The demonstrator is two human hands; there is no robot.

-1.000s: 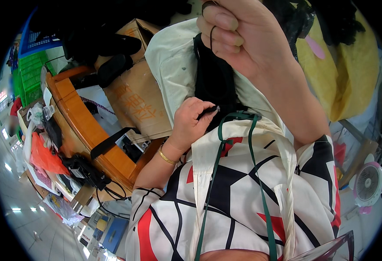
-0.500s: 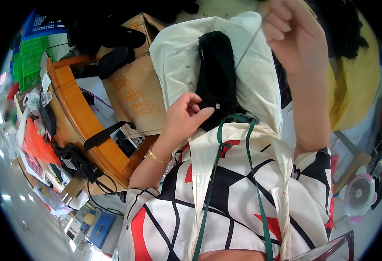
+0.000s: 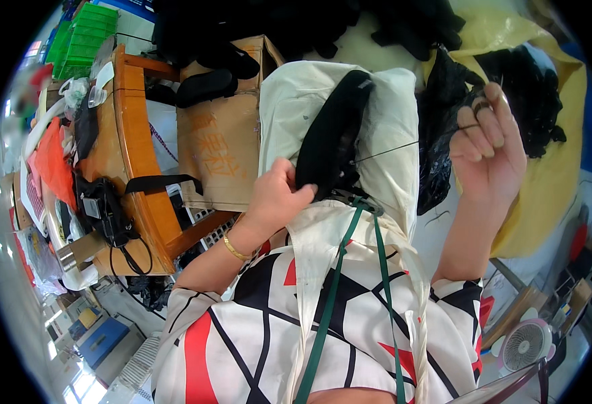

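Observation:
A black cloth shoe (image 3: 334, 131) lies tilted on the white cloth (image 3: 393, 101) over my lap, its sole side turned partly up. My left hand (image 3: 279, 195) is closed on its near left edge, thumb and fingers gripping the fabric. From the shoe's right side a thin dark thread (image 3: 387, 151) stretches up and right toward my right hand (image 3: 488, 145). That hand is raised well away from the shoe, its fingers curled, with dark loops showing across them. Whether a needle is in those fingers I cannot make out.
Two black shoes (image 3: 207, 87) lie on a cardboard box (image 3: 218, 148) at the left, beside a wooden chair frame (image 3: 137, 128). Black plastic (image 3: 444, 135) and a yellow bag (image 3: 552, 195) are at the right. A small fan (image 3: 523, 343) stands lower right.
The shoe has turned over from showing its opening and leans right. My right hand has come down and outward, the thread now slanting lower. My left hand has shifted its hold.

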